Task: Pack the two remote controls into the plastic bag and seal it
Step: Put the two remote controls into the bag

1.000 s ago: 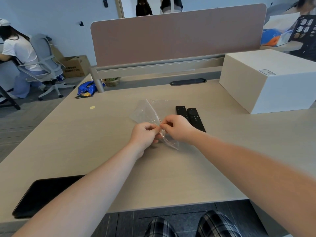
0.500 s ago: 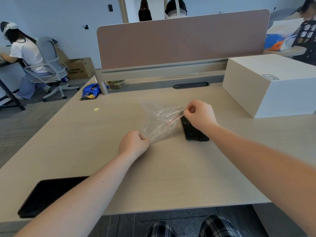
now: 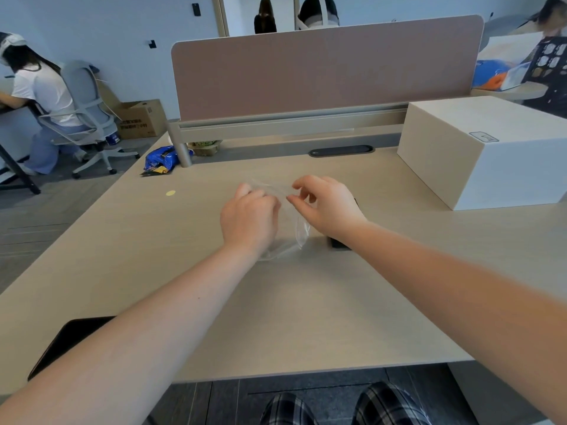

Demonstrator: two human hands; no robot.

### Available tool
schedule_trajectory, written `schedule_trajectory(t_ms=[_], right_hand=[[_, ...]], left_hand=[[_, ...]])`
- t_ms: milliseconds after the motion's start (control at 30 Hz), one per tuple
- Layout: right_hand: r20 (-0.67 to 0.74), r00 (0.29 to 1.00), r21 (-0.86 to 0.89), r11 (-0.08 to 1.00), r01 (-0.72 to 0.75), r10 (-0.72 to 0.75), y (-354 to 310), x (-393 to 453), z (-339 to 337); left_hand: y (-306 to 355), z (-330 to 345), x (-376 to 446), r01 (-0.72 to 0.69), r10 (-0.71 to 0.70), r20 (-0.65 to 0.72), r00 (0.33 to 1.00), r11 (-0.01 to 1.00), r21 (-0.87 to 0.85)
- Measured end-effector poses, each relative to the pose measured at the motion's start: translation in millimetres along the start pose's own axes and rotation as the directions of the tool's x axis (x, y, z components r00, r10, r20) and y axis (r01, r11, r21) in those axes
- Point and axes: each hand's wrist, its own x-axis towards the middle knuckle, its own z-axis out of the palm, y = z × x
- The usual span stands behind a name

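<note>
A clear plastic bag (image 3: 291, 231) hangs between my two hands over the middle of the desk. My left hand (image 3: 250, 217) grips its upper left edge. My right hand (image 3: 326, 207) pinches the top edge just to the right of it with thumb and forefinger. The two black remote controls (image 3: 339, 243) lie on the desk under my right wrist. Only their near ends show, and the rest is hidden by my right hand.
A large white box (image 3: 491, 148) stands at the right back of the desk (image 3: 276, 317). A black tablet (image 3: 64, 342) lies at the near left edge. A pink divider panel (image 3: 322, 69) closes the far side. A blue snack bag (image 3: 161, 159) lies far left.
My left hand rose from the bag's lower corner to its top edge. My right hand came back leftward to meet it, so both now hold the bag's upper edge.
</note>
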Motion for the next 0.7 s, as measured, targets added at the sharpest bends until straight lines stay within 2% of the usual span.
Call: schedule_trajectory(t_ms=[67,100,167,233,300,367,433,467,533,700], right_hand=[[-0.017,0.988,0.035,0.988,-0.153,0.154,6,-3,-5],[0.02,0.97,-0.029,0.97,-0.241,0.241,13,-5,-7],[0.183,0.901,-0.306,0.894,-0.328,0.393,25,-14,-9],[0.284,0.839,-0.467,0.831,-0.301,0.464,32,-25,-8],[0.298,0.833,-0.51,0.815,-0.275,0.467,34,-33,-6],[0.291,0.838,-0.536,0.804,-0.256,0.461,32,-35,-5],[0.297,0.834,-0.545,0.8,-0.252,0.465,28,-35,-4],[0.306,0.828,-0.549,0.798,-0.251,0.471,27,-35,-3],[0.321,0.81,-0.551,0.793,-0.261,0.49,24,-33,1],[0.284,0.785,-0.465,0.796,-0.389,0.55,15,-24,0]], left_hand=[[-5,1,-2,0.11,-0.108,0.05,0.993,0.993,-0.051],[-7,2,-3,0.173,-0.169,0.05,0.984,0.978,-0.114],[-9,2,-6,0.302,-0.303,0.042,0.952,0.91,-0.284],[-9,2,-7,0.404,-0.43,0.051,0.901,0.792,-0.457],[-10,5,-7,0.474,-0.519,0.1,0.849,0.664,-0.579],[-10,8,-6,0.522,-0.576,0.141,0.805,0.575,-0.63],[-10,10,-5,0.543,-0.592,0.168,0.788,0.542,-0.641],[-10,10,-6,0.542,-0.567,0.185,0.803,0.566,-0.621],[-8,7,-11,0.502,-0.458,0.225,0.86,0.68,-0.534],[-15,10,-25,0.289,-0.225,0.27,0.936,0.93,-0.227]])
